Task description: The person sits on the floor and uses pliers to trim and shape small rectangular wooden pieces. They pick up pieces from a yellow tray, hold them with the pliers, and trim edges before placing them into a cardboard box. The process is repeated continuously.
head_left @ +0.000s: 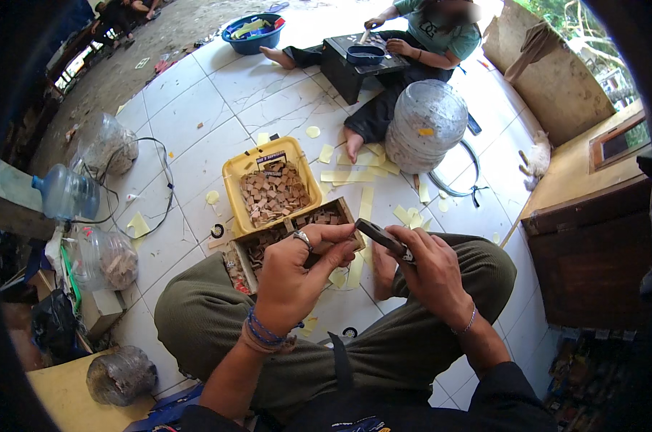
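Note:
My left hand (293,270) is closed, thumb and forefinger pinched together above the wooden box (248,268); whatever lies between them is too small to make out. My right hand (435,270) grips a dark metal pliers-like tool (375,233), its tip meeting the left fingertips. Small brown wooden pieces (265,241) fill the box, which sits in front of my crossed legs. Just behind it, a yellow plastic basin (231,189) holds a heap of similar square brown pieces (275,193).
Pale yellow strips and discs (347,176) lie scattered on the white tiles. A large clear plastic container (427,126) stands at the far right. Another person (441,36) sits behind a dark box (340,65). Cut plastic bottles (103,259) and a cable (169,169) are on the left.

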Demonstrator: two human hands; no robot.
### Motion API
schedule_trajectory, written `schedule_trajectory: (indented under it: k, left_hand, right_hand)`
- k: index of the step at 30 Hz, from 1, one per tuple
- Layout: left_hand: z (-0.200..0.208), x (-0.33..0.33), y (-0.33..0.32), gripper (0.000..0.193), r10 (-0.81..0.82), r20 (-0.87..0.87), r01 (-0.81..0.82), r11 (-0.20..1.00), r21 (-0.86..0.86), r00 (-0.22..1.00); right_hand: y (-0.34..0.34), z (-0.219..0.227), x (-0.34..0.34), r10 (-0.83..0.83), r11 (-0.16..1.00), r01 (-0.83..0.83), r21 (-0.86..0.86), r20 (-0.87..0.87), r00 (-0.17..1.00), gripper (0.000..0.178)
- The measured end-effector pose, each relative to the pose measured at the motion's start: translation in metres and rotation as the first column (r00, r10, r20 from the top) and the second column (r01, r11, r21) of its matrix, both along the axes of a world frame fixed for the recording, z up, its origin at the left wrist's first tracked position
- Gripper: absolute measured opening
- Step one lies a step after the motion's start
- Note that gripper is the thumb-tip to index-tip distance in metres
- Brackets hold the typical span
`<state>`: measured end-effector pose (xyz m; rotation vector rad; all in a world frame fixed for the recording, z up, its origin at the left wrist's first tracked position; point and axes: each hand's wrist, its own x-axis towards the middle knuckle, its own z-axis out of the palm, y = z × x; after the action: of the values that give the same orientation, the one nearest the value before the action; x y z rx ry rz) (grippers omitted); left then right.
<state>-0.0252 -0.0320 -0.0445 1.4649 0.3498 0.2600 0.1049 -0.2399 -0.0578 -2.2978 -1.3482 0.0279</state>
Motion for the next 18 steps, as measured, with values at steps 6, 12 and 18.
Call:
schedule_trajectory:
  k: [6, 12, 18]
  left_hand:
    - [0.001, 0.003, 0.005, 0.025, -0.009, 0.026, 0.008, 1.000, 0.025, 1.000]
    - [0.000, -0.006, 0.017, 0.024, -0.165, 0.109, 0.160, 0.986, 0.053, 0.980]
    - [0.000, -0.007, 0.018, 0.018, -0.129, 0.096, 0.088, 0.933, 0.350, 0.987]
  right_hand:
    - [-0.003, 0.017, -0.001, -0.022, 0.997, -0.031, -0.071, -0.642, 0.767, 0.031]
    - [-0.011, 0.031, 0.009, 0.114, 0.957, -0.271, 0.105, -0.993, 0.018, 0.034]
    - [-0.007, 0.023, 0.004, -0.001, 0.999, -0.031, -0.026, -0.786, 0.618, 0.022]
